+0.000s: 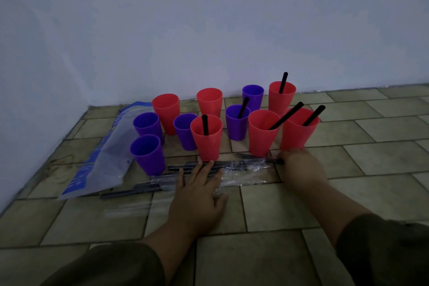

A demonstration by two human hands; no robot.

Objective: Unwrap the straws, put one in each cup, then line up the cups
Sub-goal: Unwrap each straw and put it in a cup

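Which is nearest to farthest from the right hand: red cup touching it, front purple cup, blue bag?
From the right hand:
1. Red cup, at its fingertips.
2. Front purple cup, across to the left.
3. Blue bag, far left by the wall.

Right hand fingertips hidden, curled down in front of the near-right red cup; can't tell if they grip its base or a wrapped straw end. Left hand covers the middle of the clear wrappers just left of that cup; whatever is under the palm is hidden. Wrapped straws farther left are blurred, count unclear. Print on the blue-edged bag beyond them too smeared to read. Both sleeves cut off by the bottom edge.
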